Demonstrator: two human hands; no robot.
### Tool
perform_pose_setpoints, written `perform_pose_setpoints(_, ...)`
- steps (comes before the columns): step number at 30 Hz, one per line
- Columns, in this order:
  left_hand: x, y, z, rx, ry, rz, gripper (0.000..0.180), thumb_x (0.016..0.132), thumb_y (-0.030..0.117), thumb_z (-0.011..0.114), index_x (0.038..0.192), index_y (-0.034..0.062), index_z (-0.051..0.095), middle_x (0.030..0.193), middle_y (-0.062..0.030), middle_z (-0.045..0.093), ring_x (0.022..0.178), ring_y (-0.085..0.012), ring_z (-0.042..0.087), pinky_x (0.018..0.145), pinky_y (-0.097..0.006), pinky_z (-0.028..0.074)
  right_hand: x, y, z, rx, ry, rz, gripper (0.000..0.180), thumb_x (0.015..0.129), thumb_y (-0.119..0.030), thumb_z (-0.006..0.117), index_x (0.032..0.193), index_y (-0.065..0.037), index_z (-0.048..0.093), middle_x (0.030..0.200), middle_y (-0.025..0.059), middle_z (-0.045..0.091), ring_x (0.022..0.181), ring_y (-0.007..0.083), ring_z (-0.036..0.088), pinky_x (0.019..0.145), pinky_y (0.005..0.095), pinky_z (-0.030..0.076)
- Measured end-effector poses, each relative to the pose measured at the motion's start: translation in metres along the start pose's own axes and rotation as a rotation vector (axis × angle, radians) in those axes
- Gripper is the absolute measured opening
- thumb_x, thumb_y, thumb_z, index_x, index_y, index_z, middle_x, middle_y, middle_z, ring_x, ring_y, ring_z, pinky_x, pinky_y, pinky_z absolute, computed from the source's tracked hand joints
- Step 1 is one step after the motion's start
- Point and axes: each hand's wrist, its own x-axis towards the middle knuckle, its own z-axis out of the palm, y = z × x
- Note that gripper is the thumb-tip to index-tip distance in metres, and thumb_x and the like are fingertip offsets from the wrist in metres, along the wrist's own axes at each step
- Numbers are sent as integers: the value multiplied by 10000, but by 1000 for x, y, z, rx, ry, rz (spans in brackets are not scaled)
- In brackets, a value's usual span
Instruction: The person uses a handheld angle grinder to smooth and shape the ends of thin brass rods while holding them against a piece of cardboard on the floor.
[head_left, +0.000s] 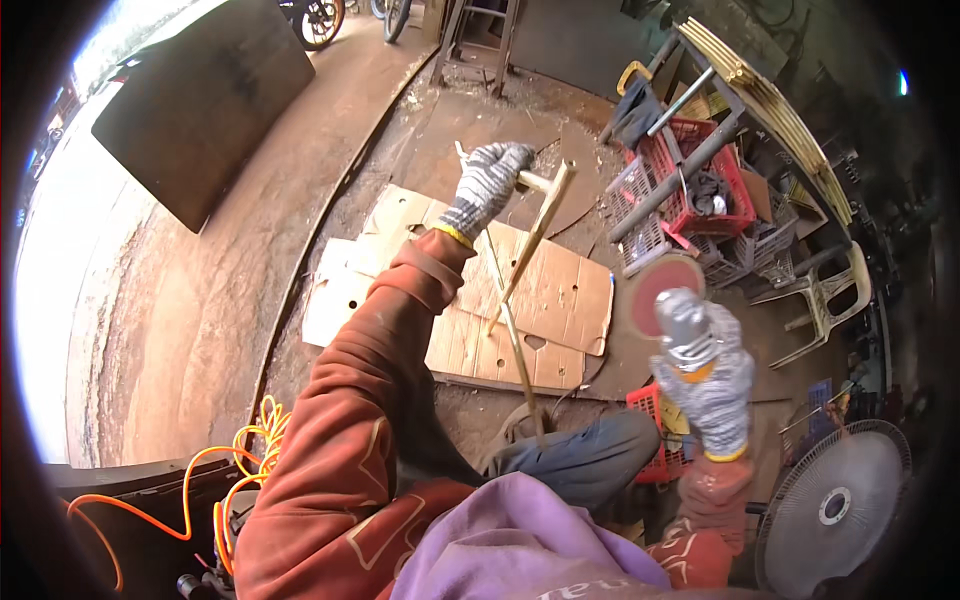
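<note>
My left hand (488, 182), in a grey-and-white knitted glove, is closed around the top end of a brass-coloured metal tube frame (538, 232). The frame's thin legs cross below and slant down over flattened cardboard toward my bent knee. On the right, my gloved right hand (712, 400) grips a silver disc sander (686, 322). Its round reddish disc (652, 290) faces away from me, apart from the frame. Motion slightly blurs the tool and right hand.
Flattened cardboard (570, 275) lies on the floor ahead. Red crates (735, 200), a metal rack (690, 160) and a chair-like frame (835, 290) crowd the right. A round fan (835, 510) stands near right; an orange coiled hose (265, 440) lies near left.
</note>
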Motion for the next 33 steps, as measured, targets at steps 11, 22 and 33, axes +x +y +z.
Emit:
perform_pose_setpoints(11,5,-2,9,159,-94,1,298,1035,214,589,1041,-42,743,819,-81,728,660,-147,644,606,-313,521,50,-27,76,-239,-23,-441,818,735,-411,892,1369,-51,523,1060,167,709,793,356,739,685,437,599)
perform_pose_setpoints(22,7,-9,14,113,-45,-48,275,1015,207,640,1047,-44,746,833,-66,729,688,-145,651,638,-318,528,65,-57,63,-363,67,-427,852,720,-342,913,1411,-36,521,1111,177,727,861,354,759,753,416,625)
perform_pose_setpoints(33,5,-3,24,310,-109,-85,342,1019,291,640,1096,-24,749,895,-61,737,814,-148,649,732,-327,526,66,-69,64,-498,30,-416,825,729,-353,899,1392,-33,528,1118,190,722,815,356,756,710,421,619)
